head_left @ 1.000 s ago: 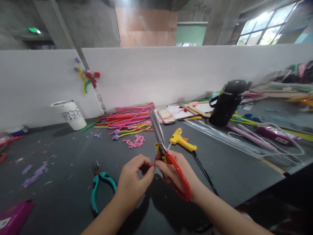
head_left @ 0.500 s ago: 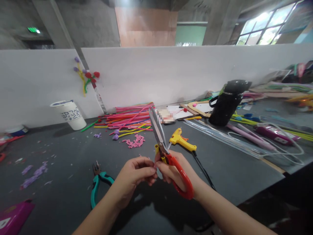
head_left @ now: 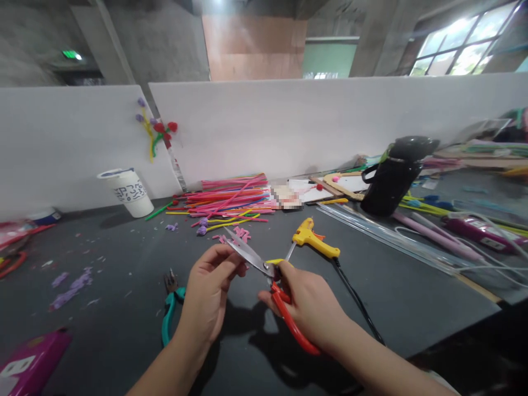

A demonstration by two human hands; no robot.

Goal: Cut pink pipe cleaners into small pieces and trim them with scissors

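Observation:
Red-handled scissors [head_left: 289, 319] are gripped by my right hand [head_left: 307, 300], their blades pointing up and left. A yellow strip [head_left: 274, 262] shows beside the scissors' pivot, at my right fingers. My left hand [head_left: 212, 286] has its thumb and fingers pinched near the blade tips; a tiny pink bit shows at the fingertips, too small to make out. Behind the blades lies a pile of small pink pieces [head_left: 242, 235]. Pliers with teal handles [head_left: 168, 313] lie to the left of my left wrist.
A yellow glue gun [head_left: 315, 239] lies right of centre, its black cord running forward. Coloured stems [head_left: 231, 198] lie along the white partition [head_left: 264, 126]. A white cup [head_left: 132, 192] stands left, a black jug [head_left: 390, 179] right. Purple scraps [head_left: 76, 289] and a magenta case [head_left: 35, 360] are at left.
The scissors have tilted from upright to pointing left, with their blade tips now at my left fingers. My hands have moved apart, and my right hand has turned over the handles.

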